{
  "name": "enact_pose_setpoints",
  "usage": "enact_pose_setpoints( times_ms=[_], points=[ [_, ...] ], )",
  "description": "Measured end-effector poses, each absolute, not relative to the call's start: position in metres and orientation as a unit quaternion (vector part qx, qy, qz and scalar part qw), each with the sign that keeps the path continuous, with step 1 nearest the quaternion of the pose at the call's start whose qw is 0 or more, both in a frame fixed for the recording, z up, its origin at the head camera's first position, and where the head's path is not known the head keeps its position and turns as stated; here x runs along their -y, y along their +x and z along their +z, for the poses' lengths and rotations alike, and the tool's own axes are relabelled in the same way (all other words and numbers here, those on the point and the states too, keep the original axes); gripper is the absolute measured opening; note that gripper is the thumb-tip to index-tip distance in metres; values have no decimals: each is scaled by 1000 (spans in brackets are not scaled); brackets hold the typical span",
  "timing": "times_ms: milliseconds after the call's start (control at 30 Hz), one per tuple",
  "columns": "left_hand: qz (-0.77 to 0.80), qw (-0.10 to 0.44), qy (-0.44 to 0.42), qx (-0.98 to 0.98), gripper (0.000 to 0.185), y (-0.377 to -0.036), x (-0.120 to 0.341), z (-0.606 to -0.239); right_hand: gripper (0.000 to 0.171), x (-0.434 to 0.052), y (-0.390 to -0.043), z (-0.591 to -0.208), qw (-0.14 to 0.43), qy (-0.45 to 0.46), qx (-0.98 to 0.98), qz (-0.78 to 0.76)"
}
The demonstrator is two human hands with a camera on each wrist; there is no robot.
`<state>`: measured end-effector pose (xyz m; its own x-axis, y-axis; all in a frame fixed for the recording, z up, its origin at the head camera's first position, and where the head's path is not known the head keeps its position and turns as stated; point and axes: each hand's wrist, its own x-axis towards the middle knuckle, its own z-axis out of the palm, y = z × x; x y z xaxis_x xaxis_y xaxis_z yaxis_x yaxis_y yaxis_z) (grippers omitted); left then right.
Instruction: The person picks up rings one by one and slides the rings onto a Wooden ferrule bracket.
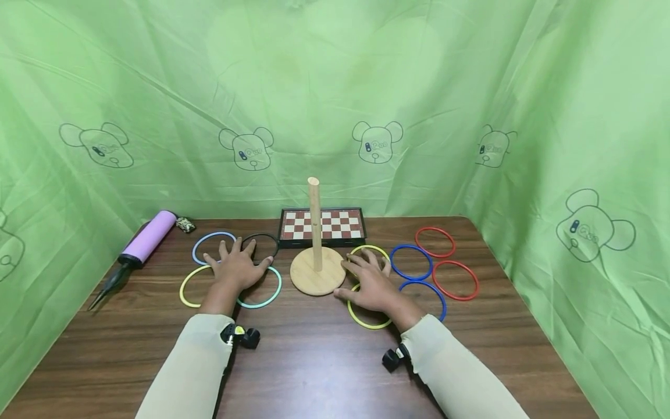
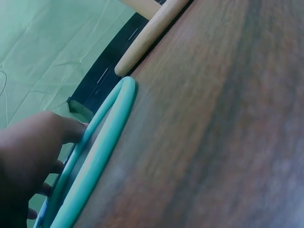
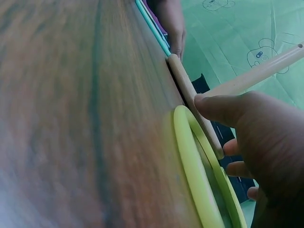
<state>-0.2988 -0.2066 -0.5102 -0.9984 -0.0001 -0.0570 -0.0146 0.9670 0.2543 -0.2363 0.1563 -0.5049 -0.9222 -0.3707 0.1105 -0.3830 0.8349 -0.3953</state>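
A wooden peg (image 1: 314,224) stands upright on a round wooden base (image 1: 316,274) in the middle of the brown table (image 1: 314,361). My left hand (image 1: 237,266) lies flat, fingers spread, over a teal ring (image 1: 262,298), with a yellow ring (image 1: 186,289), a light blue ring (image 1: 211,240) and a black ring (image 1: 264,240) around it. My right hand (image 1: 369,282) rests flat over two yellow rings (image 1: 363,319) right of the base. In the left wrist view the teal ring (image 2: 102,152) lies by my hand (image 2: 28,156). The right wrist view shows a yellow ring (image 3: 194,171) under my hand (image 3: 256,142).
A chessboard (image 1: 321,226) lies behind the peg. Two blue rings (image 1: 411,262) and two red rings (image 1: 454,280) lie at the right. A purple hand pump (image 1: 138,247) lies at the far left edge. Green cloth (image 1: 335,105) walls the table on three sides.
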Motion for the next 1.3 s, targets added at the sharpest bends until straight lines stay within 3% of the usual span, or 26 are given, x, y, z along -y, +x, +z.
enact_pose_setpoints(
  times_ms=[900,1300],
  points=[
    [139,-93,-7,-986,92,-296,209,-508,66,-151,-235,-506,10,181,956,230],
    [190,-182,8,-965,82,-293,208,-505,65,-151,-235,-509,28,174,955,239]
  ],
)
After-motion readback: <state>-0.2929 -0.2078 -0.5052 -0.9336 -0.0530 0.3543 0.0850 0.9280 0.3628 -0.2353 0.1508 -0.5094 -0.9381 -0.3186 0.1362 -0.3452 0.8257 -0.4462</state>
